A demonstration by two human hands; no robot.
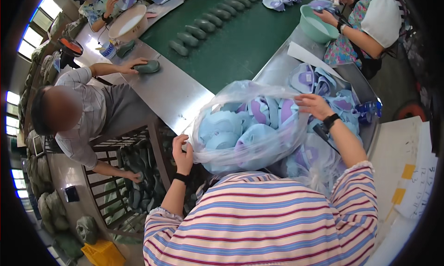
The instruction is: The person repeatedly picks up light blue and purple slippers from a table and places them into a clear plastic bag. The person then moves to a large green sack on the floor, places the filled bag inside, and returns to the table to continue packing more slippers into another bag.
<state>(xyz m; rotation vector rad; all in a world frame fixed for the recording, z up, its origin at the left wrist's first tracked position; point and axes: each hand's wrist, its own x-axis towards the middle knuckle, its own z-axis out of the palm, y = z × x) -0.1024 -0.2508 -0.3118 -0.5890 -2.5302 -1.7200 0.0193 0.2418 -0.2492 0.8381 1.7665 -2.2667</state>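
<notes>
At the near corner of the green table, a clear bag sits in front of the person in the striped top, its mouth spread wide and facing up. It is full of light-blue and purple pieces, stacked and overlapping. The left hand is at the near left side of the bag, fingers half curled and apart from the palm; whether it grips the film cannot be told. The right hand is at the bag's right rim, fingers nearly straight, the film's edge pinched between fingertips and thumb. Each wrist wears a dark band.

Just right of the bag, more such pieces lie in a heap on the metal counter. Along the table runs a slanting row of dark-green foot forms.

On the left, a co-worker has one hand on a form on the metal ledge and the other down among the forms in a rack. Farther off, two other people work beside a beige bowl and a green bowl.
</notes>
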